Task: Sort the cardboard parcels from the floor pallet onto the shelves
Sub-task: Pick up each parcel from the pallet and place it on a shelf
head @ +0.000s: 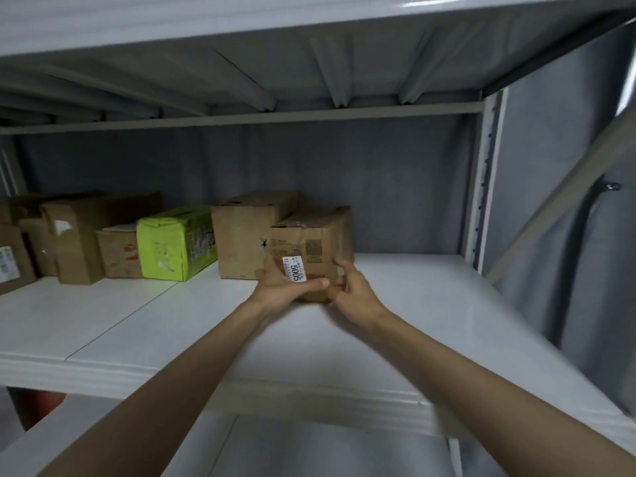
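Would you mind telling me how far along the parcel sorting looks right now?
Done: several cardboard parcels and a green box already line the white shelf. In hand: the left hand and right hand hold the labelled parcel at the row's right end. Left: the floor pallet is out of view, so the remainder is unknown.

Two forearms are showing bare from wrist to frame edge, no sleeves reaching them. Left hand (280, 282) and right hand (351, 287) are wearing no gloves, rings or watch.
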Motion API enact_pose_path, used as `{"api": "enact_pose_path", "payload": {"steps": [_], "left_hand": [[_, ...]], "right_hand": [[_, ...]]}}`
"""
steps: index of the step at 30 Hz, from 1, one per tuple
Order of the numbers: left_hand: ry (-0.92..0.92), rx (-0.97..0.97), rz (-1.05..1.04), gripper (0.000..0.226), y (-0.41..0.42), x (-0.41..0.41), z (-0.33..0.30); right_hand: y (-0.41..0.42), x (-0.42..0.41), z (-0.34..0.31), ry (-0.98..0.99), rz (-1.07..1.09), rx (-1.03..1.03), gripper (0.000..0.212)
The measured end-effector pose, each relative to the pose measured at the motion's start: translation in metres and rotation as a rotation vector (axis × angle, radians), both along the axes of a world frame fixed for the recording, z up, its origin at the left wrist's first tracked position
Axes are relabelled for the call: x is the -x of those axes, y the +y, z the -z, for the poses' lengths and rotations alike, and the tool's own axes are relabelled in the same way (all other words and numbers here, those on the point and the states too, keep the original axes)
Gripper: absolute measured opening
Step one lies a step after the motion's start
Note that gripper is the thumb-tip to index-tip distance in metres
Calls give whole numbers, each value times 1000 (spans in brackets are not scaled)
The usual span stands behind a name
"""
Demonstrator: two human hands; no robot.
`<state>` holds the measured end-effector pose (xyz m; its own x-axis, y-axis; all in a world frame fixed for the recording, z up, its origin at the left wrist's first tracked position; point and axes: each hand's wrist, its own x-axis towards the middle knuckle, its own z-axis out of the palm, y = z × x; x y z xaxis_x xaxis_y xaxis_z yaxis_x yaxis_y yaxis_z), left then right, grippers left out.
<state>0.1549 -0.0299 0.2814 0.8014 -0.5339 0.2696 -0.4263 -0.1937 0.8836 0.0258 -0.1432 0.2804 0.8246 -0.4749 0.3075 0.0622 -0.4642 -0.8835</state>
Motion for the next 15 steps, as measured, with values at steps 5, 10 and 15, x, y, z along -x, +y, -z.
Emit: {"api": "enact_pose_path", "payload": {"steps": [5,10,15], "left_hand": [[43,161,-81,130,33,26,12],[20,155,-84,126,73,67,14],[-101,120,-10,124,121,144,23]], "right_hand": [[53,33,8,-23,-17,63,55],[91,82,6,-10,69,173,55],[128,152,8,-122,219,-123,46]]}}
